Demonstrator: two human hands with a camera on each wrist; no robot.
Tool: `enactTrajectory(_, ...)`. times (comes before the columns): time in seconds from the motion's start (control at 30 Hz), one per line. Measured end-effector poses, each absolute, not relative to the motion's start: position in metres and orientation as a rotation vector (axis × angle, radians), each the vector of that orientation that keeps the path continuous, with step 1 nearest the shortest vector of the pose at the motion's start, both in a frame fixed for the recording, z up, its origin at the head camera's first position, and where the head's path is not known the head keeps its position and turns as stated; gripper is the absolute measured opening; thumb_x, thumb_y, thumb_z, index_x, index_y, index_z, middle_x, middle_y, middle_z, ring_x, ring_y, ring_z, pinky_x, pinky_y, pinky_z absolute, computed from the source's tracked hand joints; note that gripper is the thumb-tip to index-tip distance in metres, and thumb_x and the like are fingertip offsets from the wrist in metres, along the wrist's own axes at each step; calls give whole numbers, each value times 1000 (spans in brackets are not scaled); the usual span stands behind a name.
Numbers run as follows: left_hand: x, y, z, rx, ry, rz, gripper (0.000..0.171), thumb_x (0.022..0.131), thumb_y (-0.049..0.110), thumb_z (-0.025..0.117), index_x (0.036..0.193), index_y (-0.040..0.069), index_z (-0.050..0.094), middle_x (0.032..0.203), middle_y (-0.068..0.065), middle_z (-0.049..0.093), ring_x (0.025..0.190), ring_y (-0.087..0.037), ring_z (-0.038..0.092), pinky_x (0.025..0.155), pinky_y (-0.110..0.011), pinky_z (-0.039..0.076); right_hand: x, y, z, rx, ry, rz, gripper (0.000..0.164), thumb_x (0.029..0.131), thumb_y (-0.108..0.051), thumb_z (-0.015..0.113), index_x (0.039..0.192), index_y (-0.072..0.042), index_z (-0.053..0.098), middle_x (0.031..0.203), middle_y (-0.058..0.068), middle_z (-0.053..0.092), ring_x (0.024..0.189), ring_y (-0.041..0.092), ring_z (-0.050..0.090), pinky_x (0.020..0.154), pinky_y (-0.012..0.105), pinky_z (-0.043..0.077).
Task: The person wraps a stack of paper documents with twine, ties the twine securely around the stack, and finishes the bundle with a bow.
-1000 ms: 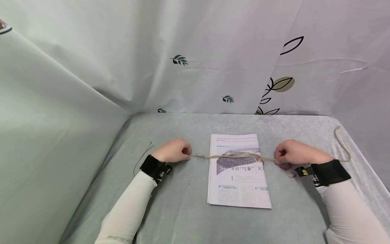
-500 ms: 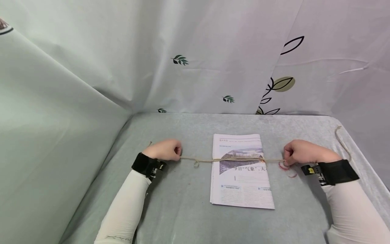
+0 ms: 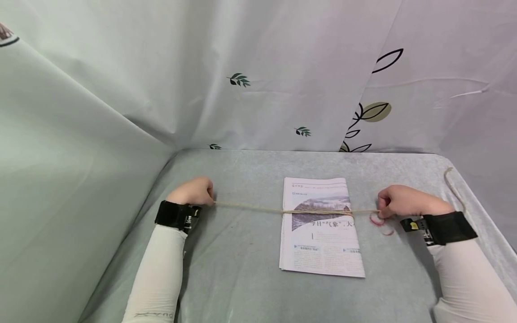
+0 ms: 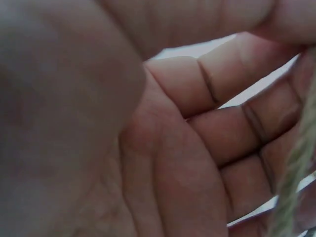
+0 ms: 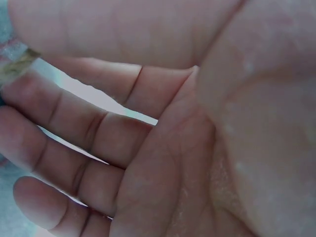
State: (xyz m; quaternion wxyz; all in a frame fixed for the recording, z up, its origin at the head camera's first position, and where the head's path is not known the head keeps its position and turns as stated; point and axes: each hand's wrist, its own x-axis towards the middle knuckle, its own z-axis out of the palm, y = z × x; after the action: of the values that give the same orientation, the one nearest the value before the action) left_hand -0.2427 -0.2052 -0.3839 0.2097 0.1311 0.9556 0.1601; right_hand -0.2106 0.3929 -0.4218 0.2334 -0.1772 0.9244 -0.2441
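A folded newspaper (image 3: 323,246) lies on the table, with a tan twine (image 3: 248,207) running across its upper half. Left of the paper, my left hand (image 3: 193,190) pinches the twine, which stretches straight from the fingertips to the paper's edge. In the left wrist view the twine (image 4: 294,182) hangs past the curled fingers. On the other side my right hand (image 3: 404,202) pinches the twine just right of the paper. The right wrist view has a short bit of twine (image 5: 19,66) between thumb and forefinger. Whether the twine passes under the paper is hidden.
Thin reddish rings (image 3: 387,230) lie on the table beside my right hand. A loose tan cord (image 3: 453,188) trails near the table's right edge. The grey-covered table (image 3: 242,287) meets a hanging white sheet (image 3: 262,107) at the back and a sheet on the left.
My left hand has moved left, drawing the twine out longer and straight; a small loop in it is gone. The right hand and the newspaper have shifted slightly right.
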Motion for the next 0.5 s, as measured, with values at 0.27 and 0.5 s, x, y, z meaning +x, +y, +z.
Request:
enactTrajectory(0.27,-241,-185,-389,450,2649,400,31,83,8,78,114,4,77,110,-10,75,93,-26,67,82,-44,57,-209,385,-424,-480,2555,-644,22,85,-16,89,89,-13,68,78,-6,59,72,15,53,66,30,43)
enactTrajectory(0.5,-227,-141,-397,717,2669,384,54,93,31,90,135,2,73,125,-12,74,112,-28,68,100,-49,56,-205,365,-425,-532,2566,-693,24,96,-24,88,106,-9,72,76,-5,64,67,15,61,70,33,49)
